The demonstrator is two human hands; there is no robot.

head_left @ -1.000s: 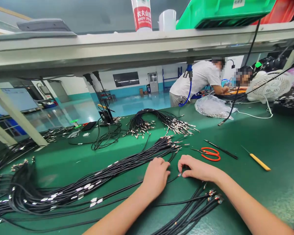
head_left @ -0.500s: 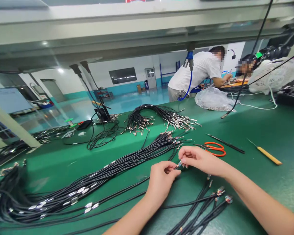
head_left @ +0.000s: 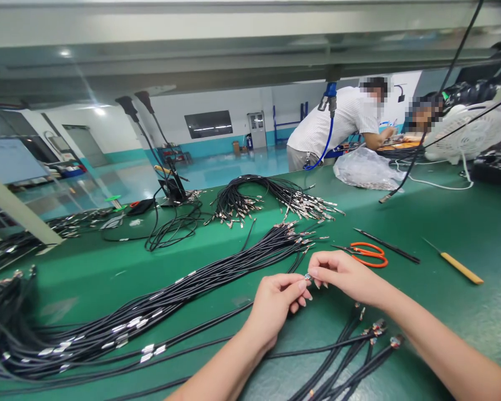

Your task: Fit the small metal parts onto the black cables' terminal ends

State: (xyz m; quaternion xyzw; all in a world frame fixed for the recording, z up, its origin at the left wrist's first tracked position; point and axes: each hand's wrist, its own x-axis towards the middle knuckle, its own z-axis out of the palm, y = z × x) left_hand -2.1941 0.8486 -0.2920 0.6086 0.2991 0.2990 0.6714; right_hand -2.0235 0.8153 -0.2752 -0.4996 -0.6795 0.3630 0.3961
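Near the middle of the green table (head_left: 446,223), my left hand (head_left: 278,303) pinches the end of a black cable, its thumb pressed on the finger. My right hand (head_left: 338,273) meets it, fingertips closed on the small shiny connector (head_left: 308,277) at that cable end. The fingers hide most of the connector. Beyond my hands a thick bundle of black cables (head_left: 200,284) with white labels runs to the left. Below my right hand lie several black cables (head_left: 350,351) with connectors at their ends.
Orange-handled scissors (head_left: 369,254), black tweezers (head_left: 386,245) and a yellow-handled pick (head_left: 461,268) lie right of my hands. Behind are another cable bundle (head_left: 254,184), a plastic bag (head_left: 367,169), a white fan (head_left: 463,131), a hanging cable (head_left: 417,139) and a person in a striped shirt (head_left: 338,125).
The fingers of my left hand have shifted up onto the connector, and its thumb now covers more of it. Both hands stay together. The camera view has moved slightly.
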